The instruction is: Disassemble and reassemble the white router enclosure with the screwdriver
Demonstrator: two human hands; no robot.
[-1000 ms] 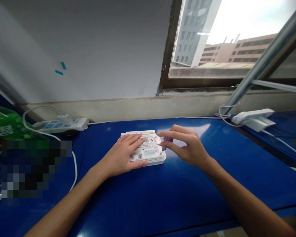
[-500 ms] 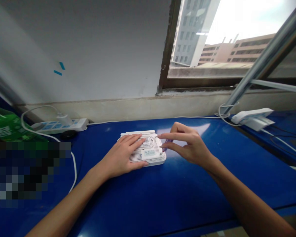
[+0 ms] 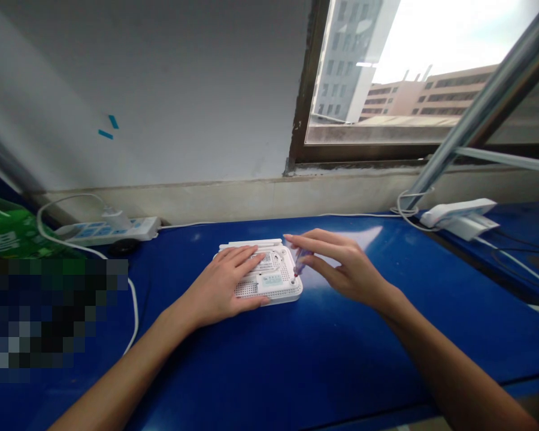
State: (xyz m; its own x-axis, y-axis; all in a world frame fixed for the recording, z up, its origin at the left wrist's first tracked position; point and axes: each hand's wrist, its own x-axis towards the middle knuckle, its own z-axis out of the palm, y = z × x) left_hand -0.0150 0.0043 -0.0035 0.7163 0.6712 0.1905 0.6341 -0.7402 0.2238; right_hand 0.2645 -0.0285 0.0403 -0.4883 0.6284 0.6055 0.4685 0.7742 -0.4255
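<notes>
1. White router (image 3: 273,287) lay labelled face up on the blue table (image 3: 269,371), mid-scene; white bars (image 3: 251,243) ran along its far edge.
2. Surroundings: at far left stood a power strip (image 3: 137,230) with a black object (image 3: 124,246) just near of it, and a green package (image 3: 9,230) at the left edge; at far right, a white socket block (image 3: 459,214) beside a metal pole (image 3: 458,131). The left hand covered part of the router.
3. Left hand (image 3: 227,278): open, palm down, fingers spread on the router's left part.
4. Right hand (image 3: 345,263): thumb and index finger closed about a purple-handled tool (image 3: 300,263), its red tip at the near right corner.
5. Compared with half a second earlier, the right thumb had shifted rightward, exposing more handle; the left hand was unmoved.
</notes>
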